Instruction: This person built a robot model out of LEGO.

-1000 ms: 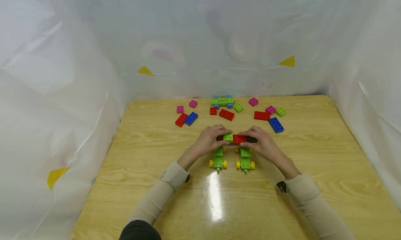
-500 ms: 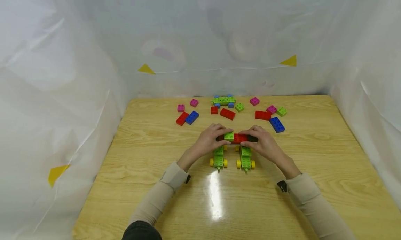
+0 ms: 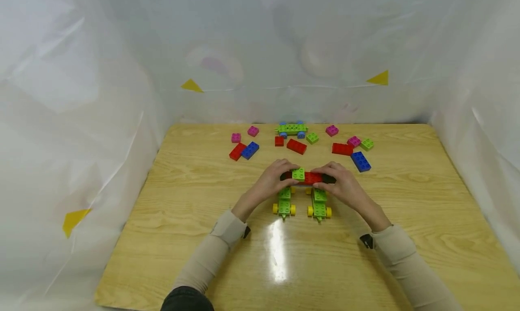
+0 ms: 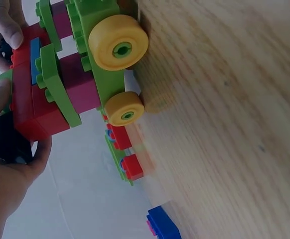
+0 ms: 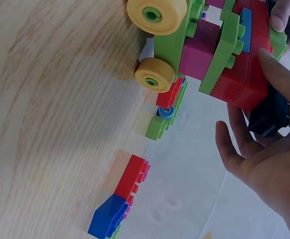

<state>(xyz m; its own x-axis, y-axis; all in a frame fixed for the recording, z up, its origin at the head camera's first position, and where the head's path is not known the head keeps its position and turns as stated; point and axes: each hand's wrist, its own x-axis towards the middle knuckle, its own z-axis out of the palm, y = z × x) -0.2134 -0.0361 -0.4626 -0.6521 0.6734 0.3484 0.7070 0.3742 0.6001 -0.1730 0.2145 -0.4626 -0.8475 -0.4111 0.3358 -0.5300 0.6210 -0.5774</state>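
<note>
A built structure stands mid-table on two green wheeled bases [image 3: 284, 207] with yellow wheels. Purple bricks [image 4: 78, 82] and green bricks rise from them, carrying a crosswise row of red bricks [image 3: 313, 178] with a blue piece [image 5: 245, 30] between. My left hand [image 3: 270, 179] pinches a small lime-green brick [image 3: 298, 174] on top of the row, thumb in front and index finger behind. Beside it my right hand [image 3: 340, 181] grips the red row between thumb and fingers. A black piece [image 5: 269, 113] at each end is partly hidden under the hands.
Behind the structure stands a green base with blue wheels [image 3: 291, 129]. Loose bricks lie along the back: red [image 3: 296, 146] and blue [image 3: 250, 150] at centre and left, a blue brick [image 3: 360, 161], red brick [image 3: 342, 149] and lime brick [image 3: 367, 144] at right. Plastic sheeting encloses the table.
The head view has shifted slightly. Both hands keep nearly the same grip on the structure, with no clear movement of the bricks.
</note>
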